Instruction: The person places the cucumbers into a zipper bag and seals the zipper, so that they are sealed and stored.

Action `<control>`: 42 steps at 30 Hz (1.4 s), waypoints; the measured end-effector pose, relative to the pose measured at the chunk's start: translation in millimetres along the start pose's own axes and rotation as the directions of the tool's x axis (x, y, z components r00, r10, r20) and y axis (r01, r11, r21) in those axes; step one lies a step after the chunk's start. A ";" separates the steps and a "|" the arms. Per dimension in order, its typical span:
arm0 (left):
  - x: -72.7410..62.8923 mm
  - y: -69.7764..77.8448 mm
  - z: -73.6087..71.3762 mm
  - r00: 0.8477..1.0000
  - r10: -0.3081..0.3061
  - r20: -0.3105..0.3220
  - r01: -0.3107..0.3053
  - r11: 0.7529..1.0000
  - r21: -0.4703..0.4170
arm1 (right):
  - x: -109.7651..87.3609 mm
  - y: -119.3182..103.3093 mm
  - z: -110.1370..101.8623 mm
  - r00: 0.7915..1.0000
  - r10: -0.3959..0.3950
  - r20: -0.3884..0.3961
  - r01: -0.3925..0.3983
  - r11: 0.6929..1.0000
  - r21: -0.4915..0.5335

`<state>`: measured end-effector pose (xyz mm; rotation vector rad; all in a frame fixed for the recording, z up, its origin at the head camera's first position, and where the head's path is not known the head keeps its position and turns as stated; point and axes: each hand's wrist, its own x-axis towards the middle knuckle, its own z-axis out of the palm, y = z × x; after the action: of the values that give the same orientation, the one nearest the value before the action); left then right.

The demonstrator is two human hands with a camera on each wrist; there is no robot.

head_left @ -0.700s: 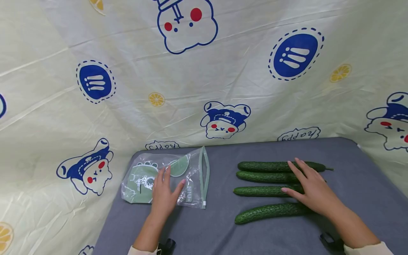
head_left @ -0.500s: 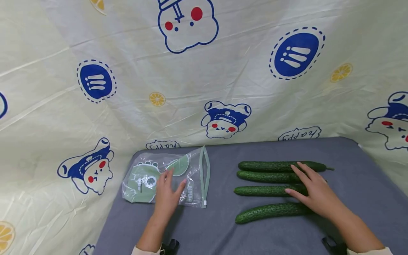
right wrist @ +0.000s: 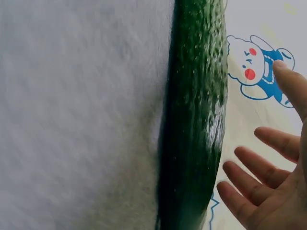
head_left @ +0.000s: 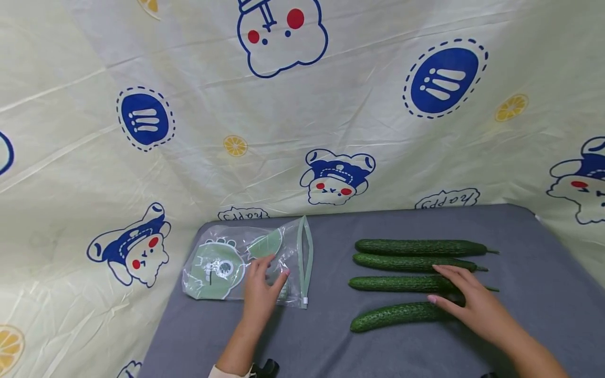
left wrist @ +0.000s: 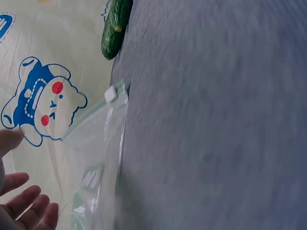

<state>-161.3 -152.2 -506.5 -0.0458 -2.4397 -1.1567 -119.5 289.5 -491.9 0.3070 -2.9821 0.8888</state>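
A clear zip bag [head_left: 236, 270] with green cartoon print lies flat on the left of the table; its zip edge with a white slider [head_left: 305, 300] faces right. My left hand [head_left: 261, 294] hovers over the bag's right half, fingers slightly bent and holding nothing. Several dark green cucumbers lie in a row on the right, the farthest cucumber [head_left: 416, 246] near the back. Above the right end of the nearest cucumber [head_left: 399, 316] is my right hand [head_left: 475, 307], partly hiding it. Its fingers [right wrist: 259, 165] are spread loosely around nothing; the nearest cucumber looms large in the right wrist view.
A grey cloth covers the table [head_left: 326, 336]. Behind and to the left hangs a pale sheet [head_left: 198, 173] printed with cartoon bears, orange slices and blue badges. Between bag and cucumbers shows a strip of grey cloth.
My left hand has slid right over the bag, towards its zip edge. The right hand has come nearer to me, off the farther cucumbers, so their stem ends show. The cucumbers lie as before.
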 end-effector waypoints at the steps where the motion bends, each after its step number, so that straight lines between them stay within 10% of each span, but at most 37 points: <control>1: 0.0 0.8 1.6 1.000 -0.002 -0.009 0.002 1.000 -0.018 | -1.2 0.2 0.7 1.000 0.005 -0.003 -0.005 1.000 0.013; 15: 10.0 8.9 26.7 0.989 -0.116 0.091 0.131 0.975 -0.181 | -12.7 17.7 4.9 0.995 0.077 0.068 -0.082 0.993 0.081; 42: 11.1 -1.2 47.3 0.972 -0.192 0.134 0.202 0.977 -0.068 | -14.8 60.2 -2.2 0.941 0.146 0.305 -0.210 0.960 0.188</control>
<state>-189.2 -119.5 -529.1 0.1047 -2.5528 -1.3776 -116.7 342.7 -523.7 0.1822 -3.2215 1.3024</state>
